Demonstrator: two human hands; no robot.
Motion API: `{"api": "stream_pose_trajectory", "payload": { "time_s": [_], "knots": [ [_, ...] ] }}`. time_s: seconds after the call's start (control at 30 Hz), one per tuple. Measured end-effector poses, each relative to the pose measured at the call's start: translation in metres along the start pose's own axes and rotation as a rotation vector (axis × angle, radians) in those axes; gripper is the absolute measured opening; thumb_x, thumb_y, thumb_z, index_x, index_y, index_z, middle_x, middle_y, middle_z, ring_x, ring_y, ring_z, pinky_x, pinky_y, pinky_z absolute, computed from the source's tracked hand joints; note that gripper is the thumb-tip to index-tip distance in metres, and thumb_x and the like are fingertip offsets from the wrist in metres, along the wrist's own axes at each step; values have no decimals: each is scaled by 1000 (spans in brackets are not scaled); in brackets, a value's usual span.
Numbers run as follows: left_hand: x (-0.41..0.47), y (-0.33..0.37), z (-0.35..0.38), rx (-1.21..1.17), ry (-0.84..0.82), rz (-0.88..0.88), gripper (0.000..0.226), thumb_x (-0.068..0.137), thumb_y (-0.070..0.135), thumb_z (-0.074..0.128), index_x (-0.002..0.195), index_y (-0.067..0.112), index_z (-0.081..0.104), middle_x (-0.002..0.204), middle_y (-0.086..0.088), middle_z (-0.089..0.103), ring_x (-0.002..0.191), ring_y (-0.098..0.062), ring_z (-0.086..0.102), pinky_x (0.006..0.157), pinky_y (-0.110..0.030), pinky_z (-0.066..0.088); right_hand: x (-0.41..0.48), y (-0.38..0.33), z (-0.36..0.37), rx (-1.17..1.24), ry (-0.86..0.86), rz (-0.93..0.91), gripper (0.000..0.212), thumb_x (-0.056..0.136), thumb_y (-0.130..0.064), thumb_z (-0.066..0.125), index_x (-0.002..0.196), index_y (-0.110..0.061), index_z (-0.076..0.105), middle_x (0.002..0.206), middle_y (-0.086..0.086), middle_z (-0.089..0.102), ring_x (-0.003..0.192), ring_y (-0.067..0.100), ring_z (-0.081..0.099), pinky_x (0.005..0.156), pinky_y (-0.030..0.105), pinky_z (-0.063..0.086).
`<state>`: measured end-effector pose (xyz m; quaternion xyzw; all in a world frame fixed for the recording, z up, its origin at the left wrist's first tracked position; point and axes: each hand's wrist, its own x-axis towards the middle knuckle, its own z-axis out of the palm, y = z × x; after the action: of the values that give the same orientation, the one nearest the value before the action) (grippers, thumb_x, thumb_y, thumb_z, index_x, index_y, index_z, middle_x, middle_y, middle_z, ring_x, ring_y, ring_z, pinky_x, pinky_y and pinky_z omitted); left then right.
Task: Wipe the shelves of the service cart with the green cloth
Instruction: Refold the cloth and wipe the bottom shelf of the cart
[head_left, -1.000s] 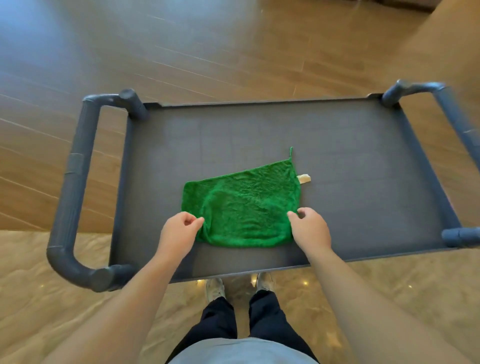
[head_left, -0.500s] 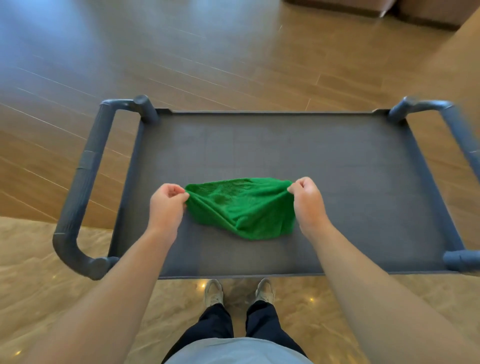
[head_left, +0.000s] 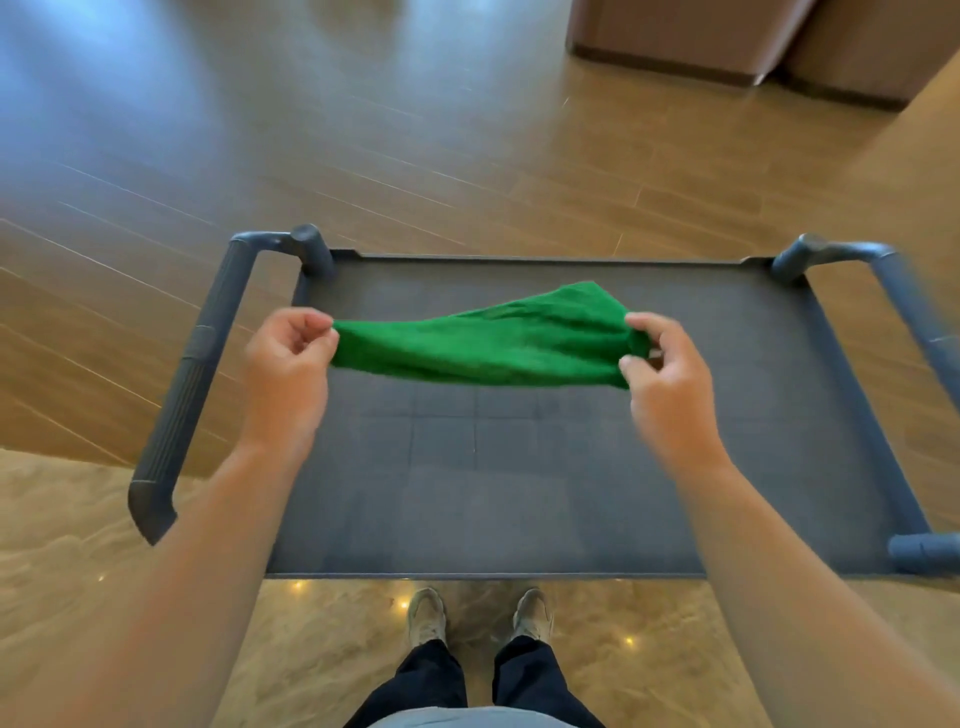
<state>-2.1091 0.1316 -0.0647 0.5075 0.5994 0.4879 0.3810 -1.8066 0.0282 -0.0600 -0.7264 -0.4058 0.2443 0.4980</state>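
I see the green cloth (head_left: 483, 343) stretched over the cart shelf (head_left: 493, 499). The left hand (head_left: 285, 366) pinches one end in its fingers; the right hand (head_left: 670, 379) grips the other.

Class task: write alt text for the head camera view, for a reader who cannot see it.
A left hand and a right hand hold a green cloth stretched between them above the dark top shelf of a service cart, each pinching one end. Grey handles flank the shelf; the person's shoes show below on a glossy floor.
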Motion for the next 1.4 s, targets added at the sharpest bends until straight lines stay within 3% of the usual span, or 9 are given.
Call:
{"api": "stream_pose_trajectory", "payload": {
  "time_s": [0.13, 0.2, 0.3, 0.5, 0.63, 0.77, 0.87, 0.93, 1.4],
  "knots": [
    [-49, -75, -10, 219, -140, -144, 30, 89, -7, 63, 81, 22, 62, 80, 0, 64, 75, -12, 58, 75, -26, 49, -50, 78, 14, -158, -100, 207, 43, 88, 8, 55, 112, -27, 62, 120, 1, 64, 114, 21, 58, 103, 34, 44],
    [-79, -111, -19, 344, -210, -295, 27, 89, -3, 64, 81, 22, 63, 82, 0, 66, 80, -19, 63, 76, -33, 49, -82, 105, 14, -222, -205, 359, 42, 91, 7, 52, 120, -22, 63, 124, -3, 60, 116, 17, 57, 99, 29, 42],
    [-109, -134, -29, 448, -182, -401, 11, 93, 4, 64, 92, 14, 64, 89, 0, 65, 91, -24, 63, 68, -22, 42, -115, 128, 13, -389, -273, 435, 41, 93, -2, 53, 130, -18, 59, 123, -4, 57, 101, 12, 56, 87, 30, 41],
    [-88, -131, -13, 742, -224, 1, 16, 85, 4, 72, 99, 11, 69, 113, -6, 65, 106, -27, 58, 91, -44, 45, -85, 121, 35, -746, -100, 147, 30, 89, -21, 68, 118, -16, 69, 119, 5, 64, 107, 28, 58, 88, 43, 44],
    [-73, -123, 22, 846, -346, 135, 27, 85, 9, 73, 112, 7, 70, 130, -14, 62, 121, -35, 55, 97, -53, 44, -57, 115, 56, -798, -169, 118, 32, 93, -22, 65, 124, -15, 66, 125, 7, 61, 113, 31, 56, 91, 44, 43],
    [-86, -127, 49, 975, -589, 131, 62, 94, 34, 65, 148, 15, 44, 162, -20, 22, 151, -35, 18, 117, -51, 24, -65, 121, 67, -817, -332, 0, 48, 94, -30, 64, 139, -16, 57, 150, 17, 44, 138, 40, 40, 107, 54, 36],
    [-97, -141, 52, 1185, -728, 81, 75, 98, 61, 41, 159, 32, 10, 166, -13, -16, 152, -33, -14, 120, -55, 8, -76, 135, 67, -977, -643, 91, 72, 99, -64, 32, 159, -35, 5, 167, 4, -15, 153, 30, -15, 120, 57, 3],
    [-93, -144, 51, 1213, -755, 70, 77, 95, 69, 35, 158, 38, 3, 164, -9, -25, 151, -33, -21, 119, -58, 3, -71, 140, 62, -1038, -692, 100, 77, 95, -73, 22, 157, -38, -9, 163, 1, -28, 150, 26, -27, 119, 58, -6],
    [-80, -142, 44, 1242, -784, 71, 88, 89, 80, 27, 158, 37, -7, 161, -8, -31, 148, -33, -28, 119, -58, -6, -70, 128, 66, -1067, -625, 93, 85, 92, -77, 26, 159, -34, -5, 166, 5, -19, 152, 26, -21, 119, 56, -7]
  ]
}}
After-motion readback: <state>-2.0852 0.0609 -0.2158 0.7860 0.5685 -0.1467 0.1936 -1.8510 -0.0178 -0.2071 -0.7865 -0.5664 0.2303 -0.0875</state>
